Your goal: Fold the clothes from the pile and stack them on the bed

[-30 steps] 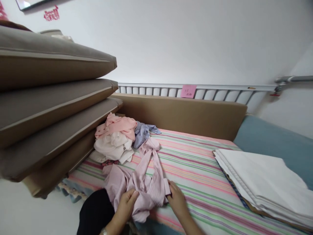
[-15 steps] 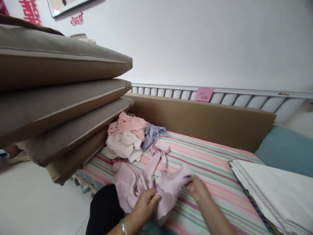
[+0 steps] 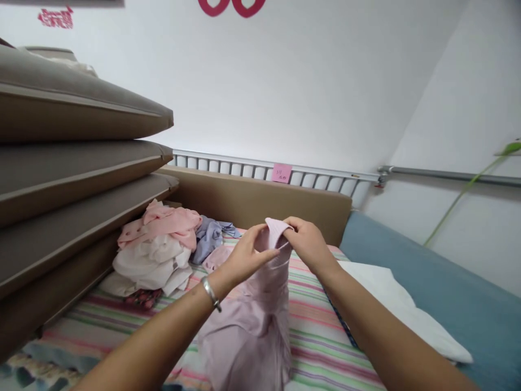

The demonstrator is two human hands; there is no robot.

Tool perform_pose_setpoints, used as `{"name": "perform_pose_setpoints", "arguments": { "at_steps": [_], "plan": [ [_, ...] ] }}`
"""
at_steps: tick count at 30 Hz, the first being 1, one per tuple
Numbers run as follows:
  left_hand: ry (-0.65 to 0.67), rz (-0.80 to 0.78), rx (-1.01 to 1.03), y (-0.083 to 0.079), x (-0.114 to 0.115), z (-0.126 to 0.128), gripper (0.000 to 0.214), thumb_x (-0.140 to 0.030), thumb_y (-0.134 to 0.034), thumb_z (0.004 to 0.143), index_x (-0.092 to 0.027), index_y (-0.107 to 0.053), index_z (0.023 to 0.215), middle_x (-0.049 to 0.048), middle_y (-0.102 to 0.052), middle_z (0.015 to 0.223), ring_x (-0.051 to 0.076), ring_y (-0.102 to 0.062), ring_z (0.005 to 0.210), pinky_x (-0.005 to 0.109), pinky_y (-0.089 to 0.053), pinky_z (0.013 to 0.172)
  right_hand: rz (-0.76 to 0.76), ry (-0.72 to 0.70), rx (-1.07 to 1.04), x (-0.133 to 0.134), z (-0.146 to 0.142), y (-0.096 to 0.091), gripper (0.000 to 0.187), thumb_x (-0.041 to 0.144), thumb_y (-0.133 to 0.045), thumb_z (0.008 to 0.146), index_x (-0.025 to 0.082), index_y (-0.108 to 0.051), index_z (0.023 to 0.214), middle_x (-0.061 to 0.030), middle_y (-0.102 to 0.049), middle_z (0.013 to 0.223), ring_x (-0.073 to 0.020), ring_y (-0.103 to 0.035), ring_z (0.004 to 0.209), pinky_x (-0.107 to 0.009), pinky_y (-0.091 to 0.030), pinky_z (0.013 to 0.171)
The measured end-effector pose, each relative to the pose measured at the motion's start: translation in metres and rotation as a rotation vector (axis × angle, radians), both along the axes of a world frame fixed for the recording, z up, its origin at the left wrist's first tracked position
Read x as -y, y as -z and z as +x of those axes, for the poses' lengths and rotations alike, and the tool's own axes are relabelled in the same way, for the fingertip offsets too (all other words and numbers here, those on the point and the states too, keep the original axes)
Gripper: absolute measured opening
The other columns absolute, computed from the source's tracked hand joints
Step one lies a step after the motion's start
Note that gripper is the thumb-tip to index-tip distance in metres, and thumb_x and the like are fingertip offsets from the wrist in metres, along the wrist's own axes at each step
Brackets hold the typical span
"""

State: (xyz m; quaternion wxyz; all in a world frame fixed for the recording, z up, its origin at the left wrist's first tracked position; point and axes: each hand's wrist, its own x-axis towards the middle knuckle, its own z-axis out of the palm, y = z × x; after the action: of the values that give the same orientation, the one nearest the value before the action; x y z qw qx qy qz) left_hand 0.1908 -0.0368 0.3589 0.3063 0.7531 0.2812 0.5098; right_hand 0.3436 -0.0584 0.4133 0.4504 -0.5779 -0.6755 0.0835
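A pale mauve shirt point(image 3: 248, 331) hangs from my two hands by its collar, its lower part spread over the striped sheet towards me. My left hand point(image 3: 250, 255), with a silver bangle on the wrist, grips the left side of the collar between thumb and fingers. On the other side, my right hand point(image 3: 308, 243) pinches the collar's right edge, the fingertips partly hidden in the fabric. Beyond my left hand lies a heap of crumpled clothes: a salmon-pink garment point(image 3: 163, 225) on top of a white garment point(image 3: 152, 264), with a blue-grey garment point(image 3: 209, 239) beside them.
Thick grey-brown cushions point(image 3: 81, 190) are stacked at the left. A brown padded board point(image 3: 240, 200) stands along the back, before a white radiator point(image 3: 228, 166) with a pink note point(image 3: 281, 172). At the right, folded white cloth point(image 3: 391, 298) lies by a blue padded surface point(image 3: 459, 293).
Both hands have lifted the shirt off the sheet and now hold its collar upright, close together. The view has swung to the right, showing more of the blue surface and the wall corner.
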Motion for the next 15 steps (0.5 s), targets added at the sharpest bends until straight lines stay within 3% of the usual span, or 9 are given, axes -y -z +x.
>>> {"name": "perform_pose_setpoints", "arguments": {
  "at_steps": [3, 6, 9, 11, 13, 15],
  "plan": [
    [0.109, -0.133, 0.009, -0.006, -0.010, 0.019, 0.049, -0.022, -0.066, 0.072, -0.013, -0.050, 0.117, 0.0097, -0.063, 0.107, 0.020, -0.059, 0.094, 0.035, -0.048, 0.083, -0.040, -0.014, -0.088, 0.009, 0.009, 0.008, 0.020, 0.031, -0.048, 0.069, 0.017, -0.062, 0.067, 0.0011, -0.060, 0.061, -0.0131, -0.051, 0.059, -0.024, -0.037, 0.055],
    [0.068, -0.169, -0.096, 0.004, -0.019, 0.028, 0.033, -0.019, -0.062, 0.071, -0.014, -0.056, 0.103, 0.0060, -0.065, 0.091, 0.018, -0.060, 0.078, 0.032, -0.049, 0.073, -0.062, -0.019, -0.227, 0.014, 0.021, 0.014, 0.017, 0.032, -0.050, 0.068, 0.017, -0.059, 0.064, 0.0032, -0.054, 0.057, -0.0110, -0.046, 0.054, -0.022, -0.034, 0.050],
    [-0.056, -0.074, -0.095, 0.016, -0.024, 0.039, 0.023, -0.018, -0.058, 0.073, -0.014, -0.058, 0.096, 0.0062, -0.064, 0.092, 0.019, -0.059, 0.085, 0.034, -0.048, 0.080, -0.074, -0.078, -0.362, 0.020, 0.025, 0.017, 0.016, 0.032, -0.052, 0.067, 0.017, -0.057, 0.063, 0.0043, -0.051, 0.056, -0.0095, -0.042, 0.052, -0.022, -0.032, 0.048],
    [-0.099, 0.003, 0.010, 0.022, -0.025, 0.052, 0.037, -0.013, -0.060, 0.069, -0.014, -0.055, 0.105, 0.0084, -0.062, 0.106, 0.020, -0.057, 0.097, 0.034, -0.045, 0.088, -0.097, -0.137, -0.418, 0.026, 0.022, 0.016, 0.016, 0.033, -0.055, 0.067, 0.017, -0.056, 0.064, 0.0042, -0.051, 0.057, -0.0095, -0.043, 0.053, -0.022, -0.032, 0.049],
    [-0.081, 0.021, 0.076, 0.029, -0.023, 0.068, 0.050, -0.010, -0.063, 0.066, -0.014, -0.051, 0.114, 0.0098, -0.060, 0.113, 0.020, -0.055, 0.102, 0.033, -0.044, 0.091, -0.112, -0.191, -0.467, 0.033, 0.016, 0.013, 0.015, 0.032, -0.055, 0.066, 0.017, -0.056, 0.064, 0.0040, -0.053, 0.058, -0.0098, -0.044, 0.054, -0.022, -0.033, 0.050],
    [-0.023, -0.040, 0.046, 0.038, -0.020, 0.083, 0.042, -0.013, -0.061, 0.069, -0.013, -0.054, 0.110, 0.0094, -0.064, 0.106, 0.020, -0.058, 0.096, 0.032, -0.046, 0.085, -0.104, -0.244, -0.503, 0.042, 0.012, 0.006, 0.013, 0.031, -0.055, 0.066, 0.017, -0.056, 0.065, 0.0039, -0.054, 0.058, -0.0103, -0.046, 0.055, -0.022, -0.035, 0.052]
  ]
}}
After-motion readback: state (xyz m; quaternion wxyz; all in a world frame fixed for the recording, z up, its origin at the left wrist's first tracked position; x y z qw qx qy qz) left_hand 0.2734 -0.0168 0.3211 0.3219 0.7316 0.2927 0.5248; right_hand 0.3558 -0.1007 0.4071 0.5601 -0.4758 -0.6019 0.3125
